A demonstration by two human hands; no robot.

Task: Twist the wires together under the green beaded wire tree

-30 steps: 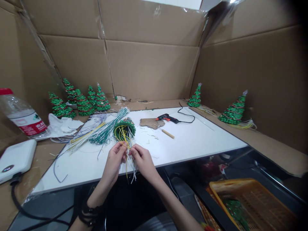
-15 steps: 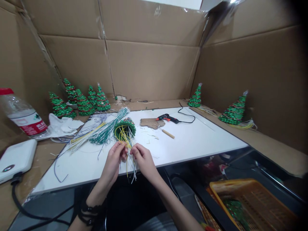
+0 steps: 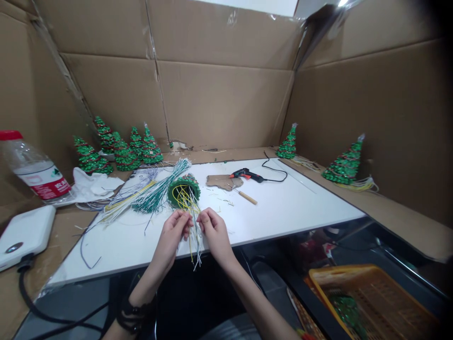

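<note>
A green miniature Christmas tree (image 3: 197,185) lies on its side on the white board, its hollow base facing me. Yellow, white and dark wires (image 3: 195,245) come out of that base and hang toward the board's front edge. My left hand (image 3: 175,229) is closed in a pinch at the left of these wires. On their right side my right hand (image 3: 212,229) also pinches, thumb against fingers. The fingertips of both hands are close together just below the tree's base. Which strands each hand grips is too fine to make out fully.
Left of the tree lies a bundle of green and white wires (image 3: 155,193). A glue gun (image 3: 247,174) rests by a cardboard scrap (image 3: 217,181) and a wooden-handled awl (image 3: 247,197). Finished-looking trees (image 3: 123,153) stand back left, a bottle (image 3: 38,174) far left, an orange basket (image 3: 375,274) lower right.
My right hand has shifted slightly right and the left a little, opening a small gap between the fingertips. The tree has moved very slightly right.
</note>
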